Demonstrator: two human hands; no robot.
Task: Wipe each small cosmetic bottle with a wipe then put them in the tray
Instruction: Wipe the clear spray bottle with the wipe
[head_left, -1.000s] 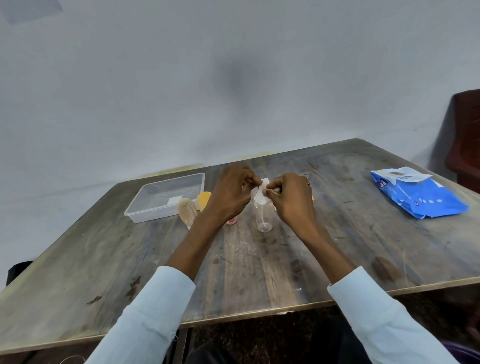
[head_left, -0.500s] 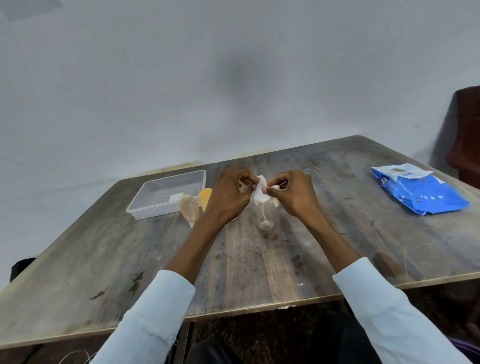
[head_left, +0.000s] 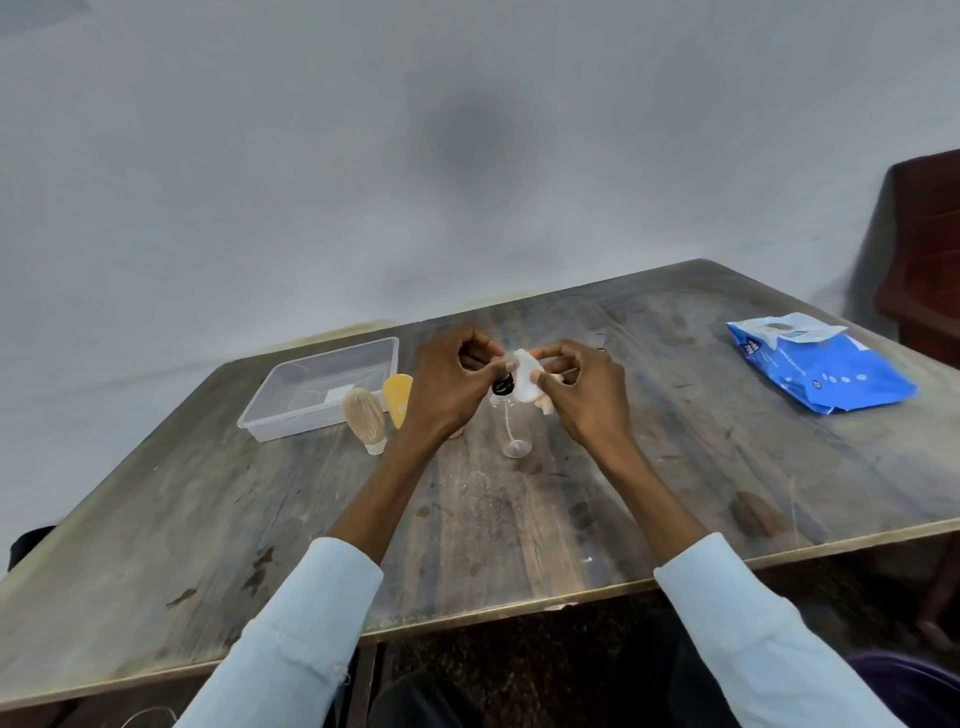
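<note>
Bottle: a small clear plastic spray bottle with a thin dip tube inside is held above the worn wooden table, its black top pinched by the left hand.
Wipe: a crumpled white wipe is pinched in the curled fingers of the right hand, beside the bottle's top.
Tray: a clear rectangular plastic tray lies to the left.
Others: a beige ribbed bottle and an orange bottle lie just beside the tray.
Pack: a blue wipes pack lies far right.

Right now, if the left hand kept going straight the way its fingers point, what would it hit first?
Most likely the white wipe bunched over the clear bottle top, pinched by the right hand. The left hand fingers point rightward at it, though depth is uncertain.
</note>
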